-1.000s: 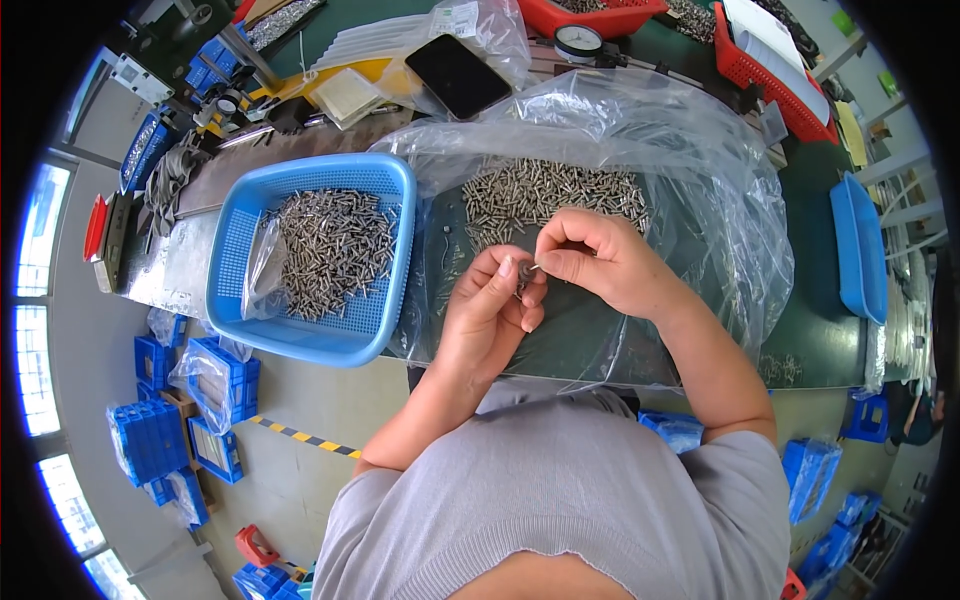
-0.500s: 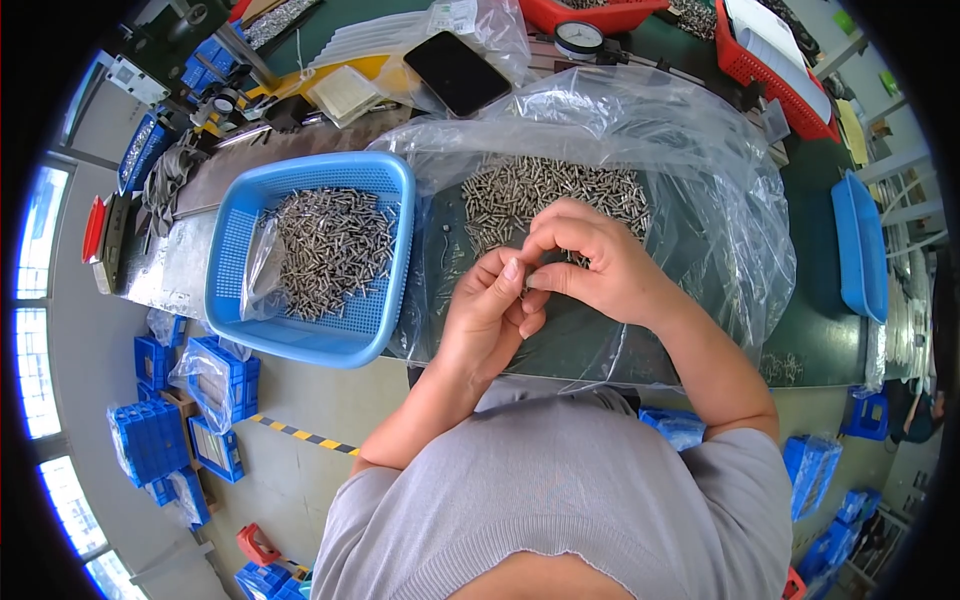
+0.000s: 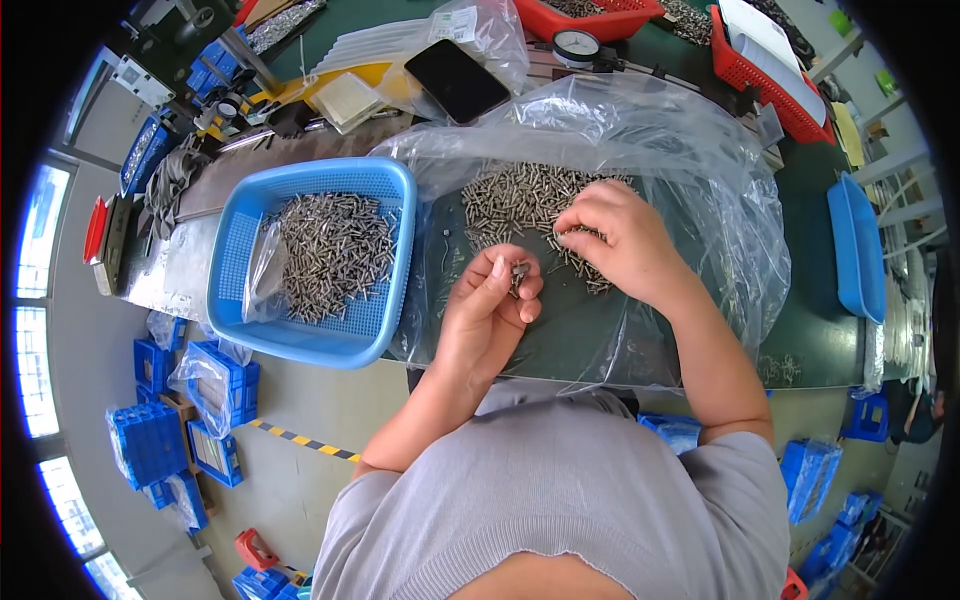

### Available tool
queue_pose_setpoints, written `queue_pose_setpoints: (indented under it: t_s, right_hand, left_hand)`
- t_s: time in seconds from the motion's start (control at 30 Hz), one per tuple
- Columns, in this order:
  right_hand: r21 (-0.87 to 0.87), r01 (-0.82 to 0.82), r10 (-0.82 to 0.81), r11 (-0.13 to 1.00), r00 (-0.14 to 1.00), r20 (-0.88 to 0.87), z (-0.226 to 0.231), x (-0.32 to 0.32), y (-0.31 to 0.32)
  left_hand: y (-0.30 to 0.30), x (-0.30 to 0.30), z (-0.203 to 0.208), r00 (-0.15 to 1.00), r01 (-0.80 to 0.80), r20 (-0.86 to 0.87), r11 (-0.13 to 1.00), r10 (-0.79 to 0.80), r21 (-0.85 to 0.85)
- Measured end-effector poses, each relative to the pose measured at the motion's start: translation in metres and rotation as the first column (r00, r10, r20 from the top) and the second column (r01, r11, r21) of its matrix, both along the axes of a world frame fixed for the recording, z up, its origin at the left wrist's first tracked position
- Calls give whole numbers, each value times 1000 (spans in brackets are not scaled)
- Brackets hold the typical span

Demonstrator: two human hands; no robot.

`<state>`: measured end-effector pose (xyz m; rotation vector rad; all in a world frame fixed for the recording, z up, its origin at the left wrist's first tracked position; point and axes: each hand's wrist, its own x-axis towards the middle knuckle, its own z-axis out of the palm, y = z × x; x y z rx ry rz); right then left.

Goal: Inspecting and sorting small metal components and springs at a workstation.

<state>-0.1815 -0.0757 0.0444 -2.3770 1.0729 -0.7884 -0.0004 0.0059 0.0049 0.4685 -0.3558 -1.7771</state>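
While we look down on the green surface (image 3: 800, 330), the landmark for every line below is the blue basket (image 3: 310, 262).

Left hand: our left hand (image 3: 490, 305) sits just right of the blue basket, fingers (image 3: 497, 268) curled nearly closed around a few small metal pins (image 3: 519, 272).

Right hand: our right hand (image 3: 615, 240) lies further right of the basket, fingers bent down onto the loose pin pile (image 3: 520, 195); whether it grips a pin, we cannot tell.

Pins: the pile rests on a clear plastic bag (image 3: 700, 170) spread right of the basket; more pins fill the basket itself.

Handling: we judge each pin light, stiff and smooth, likely to roll or slip; best pinched at mid-shaft between fingertips.

Around: beyond the basket, a black phone (image 3: 455, 80) and a dial gauge (image 3: 577, 45); a red tray (image 3: 770, 70) well right.

In the way: the crinkled bag folds rise around the pile and could snag our fingers.
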Motion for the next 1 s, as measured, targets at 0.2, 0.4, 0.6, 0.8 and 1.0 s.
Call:
queue_pose_setpoints:
  t_s: [0.2,0.4,0.6,0.8,1.0]
  right_hand:
    - [-171,24,-49,985,989,-141,-13,11,1]
    - [-181,-49,17,982,985,-173,-11,17,5]
    - [-201,-43,12,979,988,-155,-15,18,4]
    - [524,-89,-63,847,962,265,9,13,8]
    - [608,-331,-80,722,833,548,2,16,13]
  left_hand:
    - [0,2,-2,997,35,-69,999,-35,1]
    - [0,3,-2,997,32,-68,999,-31,15]
    - [0,3,-1,998,25,-64,1000,-25,0]
    - [0,3,1,999,26,-30,999,-26,20]
    - [1,2,-1,999,35,-19,999,-35,0]
